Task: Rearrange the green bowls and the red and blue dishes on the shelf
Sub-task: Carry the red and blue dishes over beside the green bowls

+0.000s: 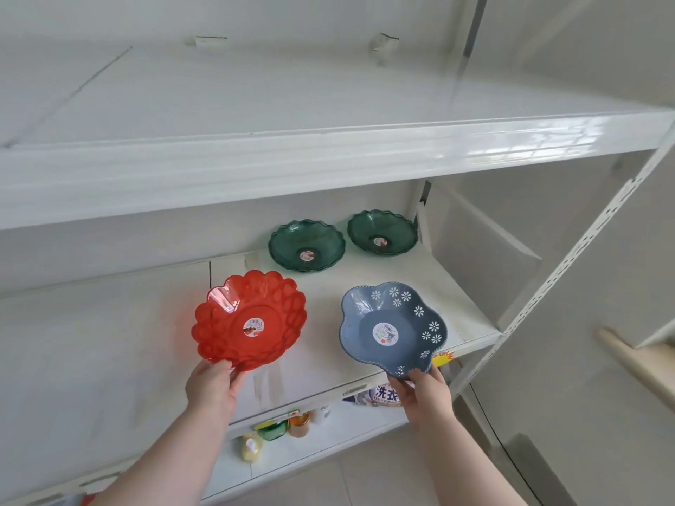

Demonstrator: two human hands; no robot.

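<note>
Two dark green scalloped bowls stand side by side at the back of the middle shelf (146,323), one on the left (307,244) and one on the right (381,231). In front of them my left hand (212,387) grips the near rim of a red translucent scalloped dish (250,319), which is tilted toward me. My right hand (425,390) grips the near edge of a blue flower-patterned dish (391,328), also tilted, over the shelf's front right part. Each dish has a round sticker in its centre.
A white upper shelf (328,158) overhangs the middle one. A lower shelf holds small bottles (299,425) and a detergent pack (383,394). A perforated white upright (569,264) stands at the right, with a wooden edge (635,356) beyond it.
</note>
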